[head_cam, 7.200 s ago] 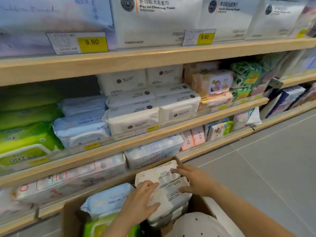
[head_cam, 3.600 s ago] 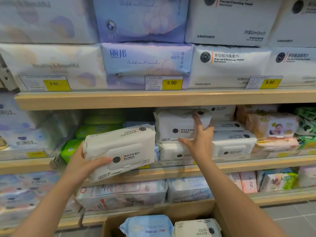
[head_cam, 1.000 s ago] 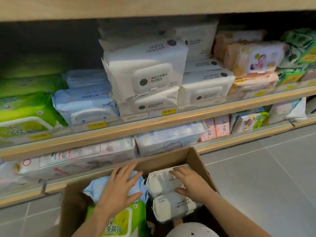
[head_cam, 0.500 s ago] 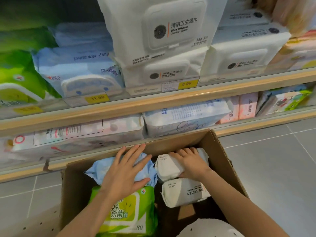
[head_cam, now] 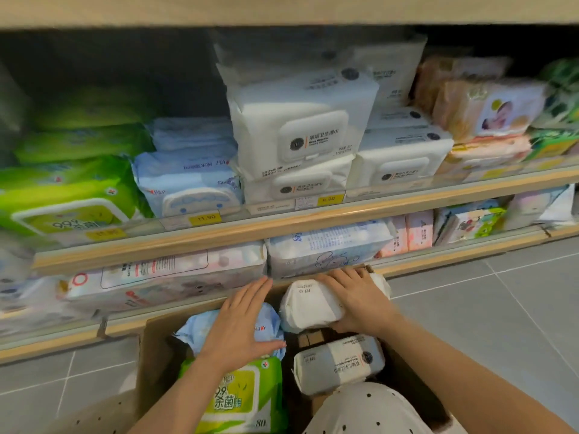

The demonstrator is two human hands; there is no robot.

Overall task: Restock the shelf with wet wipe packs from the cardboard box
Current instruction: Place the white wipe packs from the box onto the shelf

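A cardboard box [head_cam: 153, 349] stands on the floor below the shelves. My right hand [head_cam: 357, 300] grips a white wet wipe pack [head_cam: 308, 306], held above the box's far right corner. A second white pack [head_cam: 338, 363] lies in the box beneath it. My left hand [head_cam: 241, 321] rests flat, fingers spread, on a light blue pack [head_cam: 194, 332] in the box. A green pack [head_cam: 238, 396] lies in front of that. On the middle shelf [head_cam: 282, 219], white packs [head_cam: 297, 133] are stacked.
Green packs [head_cam: 62, 202] and blue packs [head_cam: 188, 183] fill the shelf's left part, pink and peach ones [head_cam: 488, 120] the right. The bottom shelf holds larger packs [head_cam: 326, 245]. Grey tiled floor [head_cam: 501, 308] lies to the right. Spotted clothing [head_cam: 366, 408] shows at the lower edge.
My right hand has lifted the white pack up out of the box toward its far edge. The left hand stays on the blue pack. The view has tilted up.
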